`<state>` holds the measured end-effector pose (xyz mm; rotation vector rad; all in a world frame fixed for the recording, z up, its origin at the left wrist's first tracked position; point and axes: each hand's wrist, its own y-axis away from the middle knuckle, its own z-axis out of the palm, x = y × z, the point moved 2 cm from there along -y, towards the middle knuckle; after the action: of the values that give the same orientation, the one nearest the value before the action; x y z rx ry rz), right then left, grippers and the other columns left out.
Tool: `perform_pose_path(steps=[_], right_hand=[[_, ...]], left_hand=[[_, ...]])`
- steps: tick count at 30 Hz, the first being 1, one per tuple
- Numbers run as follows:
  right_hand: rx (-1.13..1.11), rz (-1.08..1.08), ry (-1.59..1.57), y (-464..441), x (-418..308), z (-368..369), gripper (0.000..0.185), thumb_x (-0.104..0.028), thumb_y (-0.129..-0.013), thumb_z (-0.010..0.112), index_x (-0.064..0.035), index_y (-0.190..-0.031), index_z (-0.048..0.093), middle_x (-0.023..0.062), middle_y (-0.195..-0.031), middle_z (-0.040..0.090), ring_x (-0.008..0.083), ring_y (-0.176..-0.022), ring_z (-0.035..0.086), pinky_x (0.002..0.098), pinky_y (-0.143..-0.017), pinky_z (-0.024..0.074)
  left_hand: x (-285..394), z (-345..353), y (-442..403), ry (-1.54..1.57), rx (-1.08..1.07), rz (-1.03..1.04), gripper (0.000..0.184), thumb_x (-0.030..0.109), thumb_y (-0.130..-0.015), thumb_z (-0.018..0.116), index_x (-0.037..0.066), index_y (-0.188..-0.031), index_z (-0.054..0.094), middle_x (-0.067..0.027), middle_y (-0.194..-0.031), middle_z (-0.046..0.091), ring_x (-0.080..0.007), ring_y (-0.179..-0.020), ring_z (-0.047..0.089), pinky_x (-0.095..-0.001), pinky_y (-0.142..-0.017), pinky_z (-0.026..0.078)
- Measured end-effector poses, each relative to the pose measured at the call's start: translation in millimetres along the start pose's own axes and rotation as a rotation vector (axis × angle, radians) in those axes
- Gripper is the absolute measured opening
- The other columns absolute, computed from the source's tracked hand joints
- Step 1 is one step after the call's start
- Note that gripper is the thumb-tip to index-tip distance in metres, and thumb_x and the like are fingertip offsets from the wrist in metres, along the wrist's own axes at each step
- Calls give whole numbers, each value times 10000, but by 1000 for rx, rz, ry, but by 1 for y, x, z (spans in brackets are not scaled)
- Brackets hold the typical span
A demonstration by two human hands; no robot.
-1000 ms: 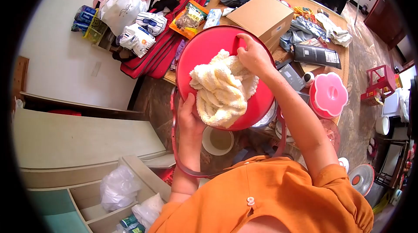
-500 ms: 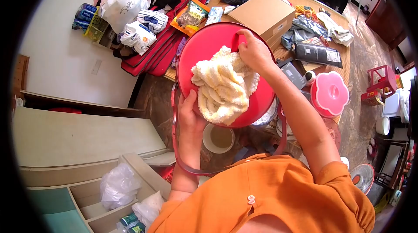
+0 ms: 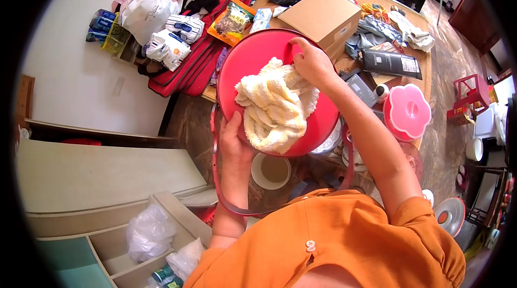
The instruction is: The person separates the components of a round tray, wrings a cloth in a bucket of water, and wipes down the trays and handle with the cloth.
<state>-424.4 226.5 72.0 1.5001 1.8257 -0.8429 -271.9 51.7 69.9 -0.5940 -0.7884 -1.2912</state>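
A round red container [image 3: 250,54], shaped like a shallow bucket with a band handle [image 3: 216,177] looped toward my body, is held before my chest. My left hand [image 3: 234,140] grips its near left edge, thumb over the rim and the other fingers mostly hidden beneath. Against the red surface lies a bunched cream-yellow towel [image 3: 276,107]. My right hand [image 3: 315,62] is closed at the towel's upper right edge, with the index finger bent against the red surface; its thumb is hidden.
Behind the container, a table [image 3: 425,67] carries a cardboard box [image 3: 320,16], clothes and packets. A pink flower-shaped lid [image 3: 409,109] is to the right. Below stands a pale bucket [image 3: 271,171]. An open drawer [image 3: 107,250] with plastic bags sits lower left, red folded cushions [image 3: 188,72] upper left.
The view has shifted very slightly. Both hands, the red container and the towel keep nearly the same positions relative to each other.
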Motion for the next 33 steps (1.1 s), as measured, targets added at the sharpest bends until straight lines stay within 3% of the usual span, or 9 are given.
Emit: perform_pose_path(steps=[6, 9, 14, 18, 20, 22, 25, 30, 33], right_hand=[[-112, -14, -61, 3, 1, -4, 331, -149, -807, 482, -135, -1134, 528, 206, -926, 603, 318, -849, 599, 379, -780, 456], [95, -108, -228, 33, -13, -10, 389, -277, -772, 565, -149, -1139, 536, 212, -1017, 569, 353, -947, 564, 419, -788, 443], [-61, -516, 25, 114, -52, 7, 744, -437, -658, 675, -209, -1309, 397, 270, -1284, 327, 454, -1171, 348, 609, -900, 310], [176, -496, -57, 79, -15, 32, 596, -194, -629, 684, -167, -1186, 474, 266, -1220, 415, 458, -1089, 434, 501, -907, 376], [337, -413, 67, 47, 4, 25, 529, -139, -650, 630, -81, -1153, 477, 266, -1113, 491, 426, -967, 502, 478, -834, 410], [259, -110, 41, 24, -2, -1, 479, -201, -704, 552, -33, -1148, 493, 252, -998, 542, 389, -982, 495, 464, -850, 392], [376, -293, 139, 12, -18, 8, 484, -248, -715, 538, -97, -1173, 495, 216, -1064, 548, 377, -1017, 502, 437, -910, 365], [274, -556, 95, 49, -82, 27, 407, -186, -623, 619, -153, -1027, 586, 119, -832, 515, 307, -861, 519, 449, -703, 423], [149, -636, -3, 90, -77, 43, 437, -165, -622, 626, -158, -1053, 553, 133, -1046, 517, 353, -961, 496, 440, -784, 422]], left_hand=[[1, 4, 0, -13, 18, -7, 472, 198, -899, 436, -28, -1301, 333, -173, -1297, 428, -297, -1175, 452, -423, -988, 371], [1, 1, -2, 1, 17, 1, 474, 217, -907, 426, -25, -1304, 332, -172, -1299, 426, -299, -1178, 448, -425, -993, 365], [-4, -6, -6, 34, 3, -57, 491, 254, -916, 425, -17, -1313, 329, -170, -1306, 421, -298, -1190, 435, -429, -1005, 347], [-5, -1, -5, 55, 14, 1, 511, 246, -888, 509, -16, -1299, 354, -157, -1292, 443, -277, -1170, 451, -421, -1001, 350], [-2, -4, -5, 15, -11, -5, 542, 277, -874, 541, -15, -1292, 359, -146, -1278, 457, -267, -1156, 463, -409, -985, 366], [4, 4, -3, 7, -30, -18, 555, 299, -874, 544, -15, -1292, 357, -143, -1276, 459, -262, -1149, 468, -405, -977, 374], [4, 9, -7, -24, -43, -22, 569, 332, -881, 529, -15, -1295, 350, -140, -1277, 457, -257, -1148, 470, -400, -971, 380], [-5, -2, -19, -14, -16, 1, 547, 395, -908, 454, 35, -1306, 352, -118, -1287, 448, -245, -1161, 459, -389, -967, 388], [-5, -9, -23, -30, 0, 35, 525, 448, -917, 398, 78, -1290, 392, -109, -1279, 455, -252, -1161, 454, -400, -961, 390]])
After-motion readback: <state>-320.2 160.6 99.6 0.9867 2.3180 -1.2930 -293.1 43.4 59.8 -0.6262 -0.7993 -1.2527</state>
